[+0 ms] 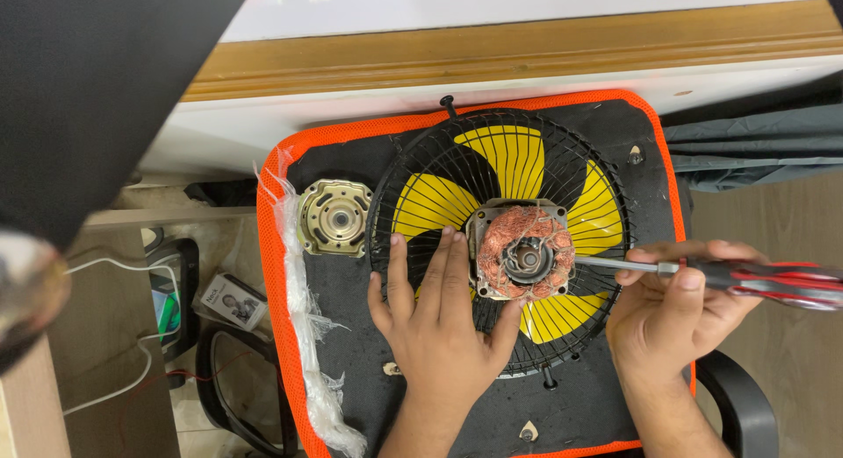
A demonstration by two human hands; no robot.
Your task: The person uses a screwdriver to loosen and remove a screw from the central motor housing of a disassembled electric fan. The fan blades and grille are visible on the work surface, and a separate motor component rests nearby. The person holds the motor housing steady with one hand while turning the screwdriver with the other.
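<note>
Fingers of the left hand [436, 322] lie spread flat on the fan grille [500, 243], steadying it mid-frame; right hand [676, 309] fingers clamp a screwdriver [702, 272], its tip at the copper-wound motor [524, 252].

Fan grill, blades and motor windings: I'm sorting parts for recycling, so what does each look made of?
Fan grill: thin wire, probably black-coated metal. Blades: smooth, opaque yellow, likely plastic. Motor windings: reddish-brown bundled strands, apparently enamelled copper wire.

Bright even light, blurred left edge
</note>
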